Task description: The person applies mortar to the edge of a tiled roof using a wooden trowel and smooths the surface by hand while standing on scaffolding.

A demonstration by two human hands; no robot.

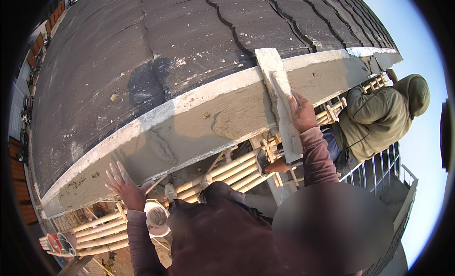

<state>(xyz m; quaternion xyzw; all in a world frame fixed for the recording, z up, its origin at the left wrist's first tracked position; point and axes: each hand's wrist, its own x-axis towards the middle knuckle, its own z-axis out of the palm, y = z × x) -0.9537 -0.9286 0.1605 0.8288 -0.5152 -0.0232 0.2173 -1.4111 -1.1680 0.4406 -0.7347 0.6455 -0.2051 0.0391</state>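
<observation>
My right hand (302, 111) is closed round the handle of a long plastering float (290, 138), a pale board smeared with mortar. The float lies crosswise over a grey plastered edge beam (237, 110), its far end reaching past the beam's pale top rim. The plaster looks damp and uneven, with rough patches left of the float. My left hand (127, 188) is open, fingers spread, at the lower left part of the beam. Whether it touches the plaster I cannot tell. Nothing shows in it.
Dark roof tiles (189, 34) slope beyond the beam. Below is a bamboo scaffold (102, 231) with gaps, bearing a mortar bucket (150, 212) and a red-and-white container (60, 243). Another person in an olive hooded top (379, 115) is close on the right, near a metal railing (379, 174).
</observation>
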